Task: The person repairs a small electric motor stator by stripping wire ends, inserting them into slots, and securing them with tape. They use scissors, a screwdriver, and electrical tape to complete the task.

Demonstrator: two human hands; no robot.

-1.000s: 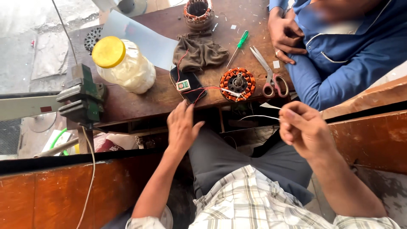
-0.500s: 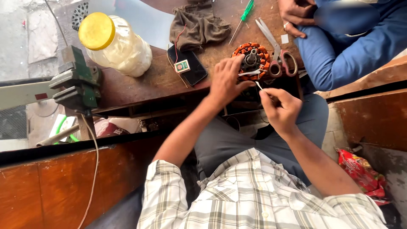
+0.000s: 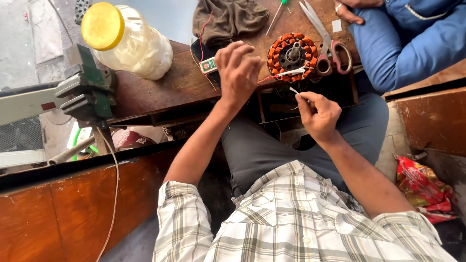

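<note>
You have 1 view only, from the camera on your head, so nothing overlaps with a second one. It looks steeply down past your chest and checked shirt point(image 3: 301, 218) onto your lap and the near edge of the wooden bench point(image 3: 170, 87). It sits close: your forearms fill the middle, and the bench's far side is cut off at the top.

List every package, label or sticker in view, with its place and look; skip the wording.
Small white-and-green rectangular label: on the wooden bench, just left of the left hand.
Clear plastic jar with yellow lid: lying on its side, bench's left end.
Crumpled red printed wrapper: low on the right.
Small white square sticker: bench top, by the scissors.
</note>
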